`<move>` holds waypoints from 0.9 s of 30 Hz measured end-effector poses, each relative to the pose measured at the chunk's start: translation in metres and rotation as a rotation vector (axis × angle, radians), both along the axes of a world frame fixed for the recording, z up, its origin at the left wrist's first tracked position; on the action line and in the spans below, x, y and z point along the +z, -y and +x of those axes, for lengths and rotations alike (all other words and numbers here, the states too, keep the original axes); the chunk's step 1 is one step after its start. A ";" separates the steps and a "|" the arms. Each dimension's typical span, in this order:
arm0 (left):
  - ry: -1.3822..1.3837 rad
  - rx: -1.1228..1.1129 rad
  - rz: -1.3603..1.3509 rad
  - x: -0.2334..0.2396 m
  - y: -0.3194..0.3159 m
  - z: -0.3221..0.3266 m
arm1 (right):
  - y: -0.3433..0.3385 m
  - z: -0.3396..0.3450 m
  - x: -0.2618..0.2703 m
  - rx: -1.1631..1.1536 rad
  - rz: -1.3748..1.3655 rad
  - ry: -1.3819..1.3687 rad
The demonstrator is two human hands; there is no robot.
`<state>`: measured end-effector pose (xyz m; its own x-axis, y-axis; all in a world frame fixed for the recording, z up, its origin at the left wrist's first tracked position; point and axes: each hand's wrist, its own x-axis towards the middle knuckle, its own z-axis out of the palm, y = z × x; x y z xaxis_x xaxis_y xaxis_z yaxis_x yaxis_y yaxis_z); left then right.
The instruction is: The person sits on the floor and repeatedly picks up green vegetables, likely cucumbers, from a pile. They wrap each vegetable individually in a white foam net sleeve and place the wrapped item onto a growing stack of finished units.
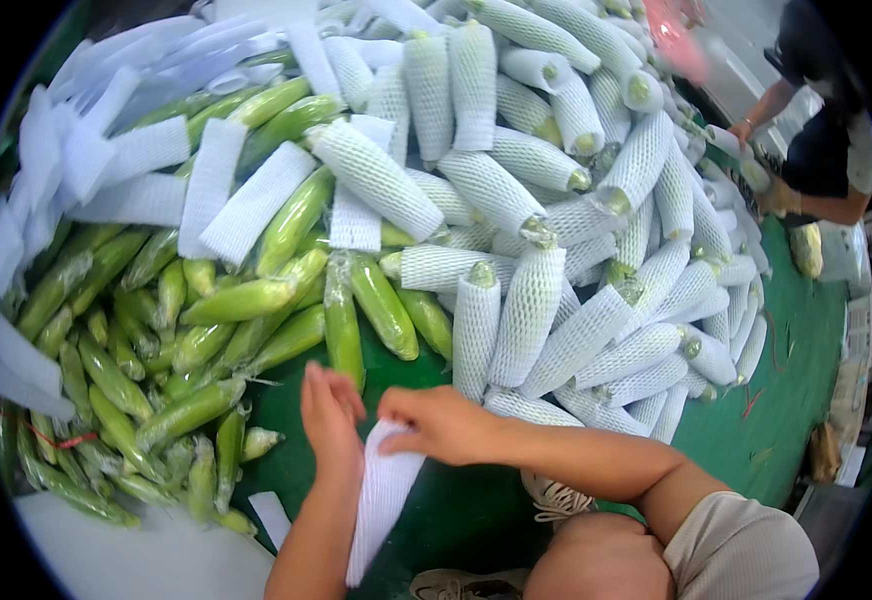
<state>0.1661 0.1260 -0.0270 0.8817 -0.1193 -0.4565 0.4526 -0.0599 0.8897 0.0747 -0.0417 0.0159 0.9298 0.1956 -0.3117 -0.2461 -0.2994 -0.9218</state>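
Note:
My right hand (436,426) pinches the upper end of a white foam net sleeve (387,499), which looks flat and hangs down toward my knee. Beside it, my left hand (333,416) is raised with fingers partly spread and nothing visible in it; its wrist is against the sleeve's edge. Just beyond the hands lies a green ear of corn in clear film (343,319). A heap of film-wrapped corn ears (195,405) spreads to the left. Corn ears in foam net sleeves (529,319) are piled to the right and ahead.
Loose foam sleeves (135,142) lie heaped at the far left. The floor covering (473,510) is green, with a white board (143,551) at lower left. Another person (818,135) handles sleeved corn at the upper right. My shoe (556,495) is near my right forearm.

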 end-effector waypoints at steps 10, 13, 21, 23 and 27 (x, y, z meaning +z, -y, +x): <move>0.615 -0.337 0.453 -0.031 0.099 0.068 | 0.106 -0.025 -0.032 -0.303 0.845 -0.068; 1.028 -0.244 0.693 -0.019 0.035 0.020 | 0.074 -0.011 -0.010 -0.260 1.367 -0.212; 0.894 -0.129 0.796 0.032 -0.032 -0.089 | -0.034 0.049 0.012 -0.187 1.000 -0.264; 0.360 -0.013 0.309 0.035 -0.022 -0.097 | -0.039 0.053 -0.028 -0.341 1.149 -0.285; -0.021 0.403 -0.849 0.050 -0.016 -0.109 | -0.044 0.063 -0.033 -0.225 0.843 -0.177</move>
<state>0.0572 0.1424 0.0227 0.9216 -0.1072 -0.3729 0.3142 0.7701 0.5552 0.1372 0.0026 -0.0171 0.9258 0.2434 -0.2893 -0.3769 0.5344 -0.7566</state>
